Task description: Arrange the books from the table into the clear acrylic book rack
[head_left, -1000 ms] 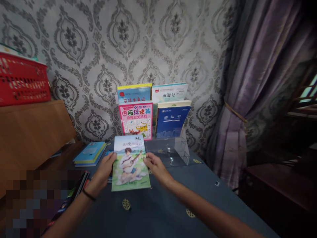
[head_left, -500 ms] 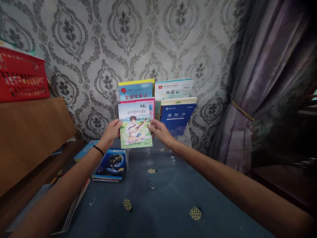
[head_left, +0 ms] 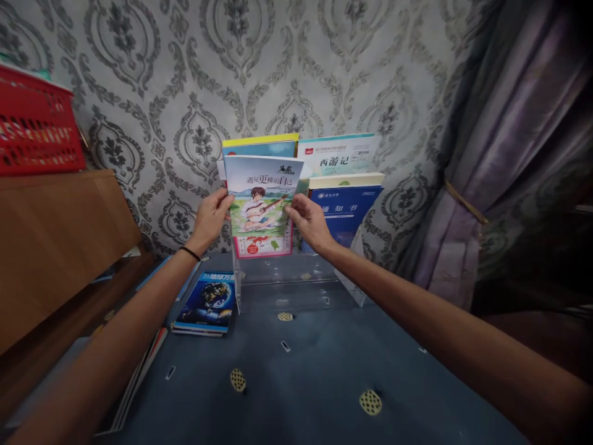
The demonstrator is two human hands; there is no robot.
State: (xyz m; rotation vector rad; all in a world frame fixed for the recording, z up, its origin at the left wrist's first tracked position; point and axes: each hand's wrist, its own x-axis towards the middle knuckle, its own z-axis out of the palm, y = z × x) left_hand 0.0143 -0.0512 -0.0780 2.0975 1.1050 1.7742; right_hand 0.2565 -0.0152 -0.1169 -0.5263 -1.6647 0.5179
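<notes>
A thin book [head_left: 259, 201] with a guitar player on its cover is upright between my two hands. My left hand [head_left: 214, 217] grips its left edge, and my right hand [head_left: 309, 217] pinches its right edge. Behind it, the lower part of a pink-edged book [head_left: 264, 246] shows in a clear acrylic rack [head_left: 359, 281]. Farther back stands a blue book with a yellow-edged one [head_left: 262, 143]. To the right are a pale book [head_left: 340, 153] and, in front of it, a dark blue book [head_left: 352, 207] with a cream one behind, close to my right hand.
Left of the rack lies a stack topped by an earth-picture book [head_left: 207, 301]. More books [head_left: 132, 386] lie near my left forearm. A red basket [head_left: 37, 120] sits on a wooden cabinet [head_left: 65, 241] at left. A curtain [head_left: 491, 167] hangs at right, before the patterned wall.
Both hands have raised the guitar-cover book. It now covers the upper part of the pink-edged book and most of the blue book's cover. The view has shifted slightly.
</notes>
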